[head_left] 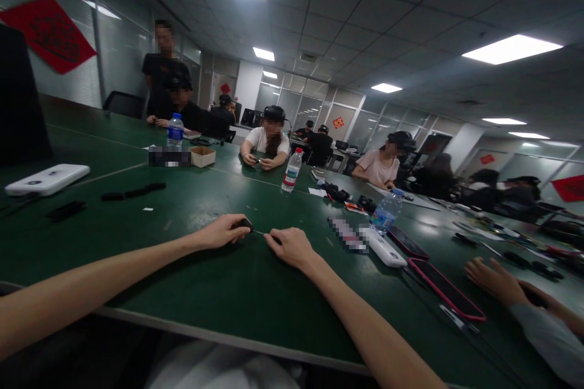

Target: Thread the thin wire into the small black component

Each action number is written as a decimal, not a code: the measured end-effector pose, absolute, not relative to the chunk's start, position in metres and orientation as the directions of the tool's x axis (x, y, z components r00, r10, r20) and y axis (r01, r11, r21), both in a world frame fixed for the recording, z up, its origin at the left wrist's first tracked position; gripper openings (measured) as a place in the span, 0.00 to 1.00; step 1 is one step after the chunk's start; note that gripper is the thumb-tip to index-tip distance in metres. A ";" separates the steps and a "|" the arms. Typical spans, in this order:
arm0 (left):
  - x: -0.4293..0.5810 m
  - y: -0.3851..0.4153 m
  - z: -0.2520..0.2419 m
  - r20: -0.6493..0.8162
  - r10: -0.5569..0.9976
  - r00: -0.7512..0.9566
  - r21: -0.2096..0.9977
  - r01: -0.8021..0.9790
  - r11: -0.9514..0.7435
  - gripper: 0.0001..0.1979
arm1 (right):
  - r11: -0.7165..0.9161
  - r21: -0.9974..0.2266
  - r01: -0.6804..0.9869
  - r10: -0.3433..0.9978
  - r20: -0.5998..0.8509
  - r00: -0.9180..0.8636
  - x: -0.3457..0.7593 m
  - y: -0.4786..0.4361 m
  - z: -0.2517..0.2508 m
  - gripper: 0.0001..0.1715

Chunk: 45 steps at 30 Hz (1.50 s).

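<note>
My left hand (pixel 225 231) is closed round a small black object (pixel 247 225) just above the green table (pixel 219 292). Its kind is too small to tell, and the fingers cover part of it. From it a thin pale line, like a wire or thin rod (pixel 259 232), runs to my right hand (pixel 291 247). The thumb and forefinger of my right hand are pinched at its far end, and the other fingers curl under. Both forearms rest over the table's near edge.
Black strips (pixel 137 191) and a white power bank (pixel 48 180) lie left. A bottle with a red cap (pixel 291 171) stands ahead. Rightward are a water bottle (pixel 387 211), another white power bank (pixel 383 247), a pink-edged phone (pixel 447 289), cables and a co-worker's hand (pixel 495 279).
</note>
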<state>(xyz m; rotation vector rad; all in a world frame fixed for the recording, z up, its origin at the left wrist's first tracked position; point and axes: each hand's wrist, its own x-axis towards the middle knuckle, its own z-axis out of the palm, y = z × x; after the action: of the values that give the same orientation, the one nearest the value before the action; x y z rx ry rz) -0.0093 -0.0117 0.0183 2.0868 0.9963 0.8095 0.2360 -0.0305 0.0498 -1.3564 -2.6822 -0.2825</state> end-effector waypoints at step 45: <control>-0.013 -0.010 0.012 0.268 0.820 0.505 0.735 0.443 -0.513 0.18 | 0.560 -0.122 0.820 0.793 0.365 -0.488 0.241 -0.028 0.056 0.27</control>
<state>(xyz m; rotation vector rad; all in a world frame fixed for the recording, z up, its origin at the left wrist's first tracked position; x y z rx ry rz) -0.0125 -0.0104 0.0117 2.1528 1.0296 0.8219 0.2408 -0.0285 0.0564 -1.3131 -2.4181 -0.0961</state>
